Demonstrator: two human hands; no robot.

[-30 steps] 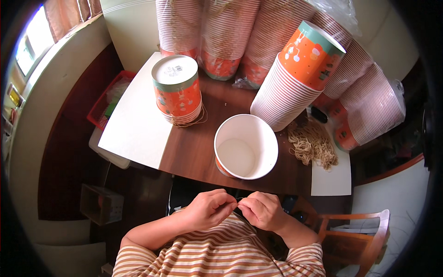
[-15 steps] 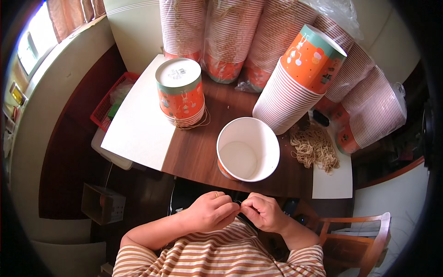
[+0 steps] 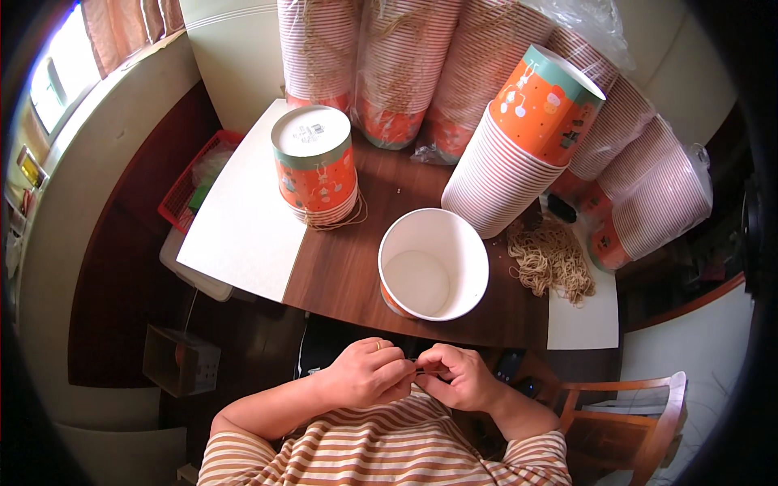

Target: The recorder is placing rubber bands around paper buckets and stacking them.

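Nearest to my camera I see the striped shirt point(image 3: 373, 445), then the two bare hands meeting in front of it, short of the table edge. The left hand point(image 3: 369, 374) has its fingers folded in close, knuckles up; whether anything is pinched inside I cannot tell. The right hand point(image 3: 462, 381) is partly curled, forefinger and thumb bowed with a small gap between them, their tips coming up against the left fingertips; anything thin in there is too small for me to make out.

Just beyond, near the front edge of the brown table point(image 3: 332, 263), I have the white-lined paper bucket point(image 3: 466, 263), apart from both hands. It stands upright, its long axis vertical and its mouth pointing up, so I look down to its round floor; a sliver of orange outside shows at its lower left.

To its right lies a loose heap of tan string point(image 3: 551, 259). Farther left, a short stack of orange buckets point(image 3: 316, 178) stands bottoms up, string looped around its foot. Behind the bucket, touching or nearly so, rises a taller inverted stack point(image 3: 506, 170). Farthest back, bagged bucket stacks point(image 3: 401, 65) line the table.
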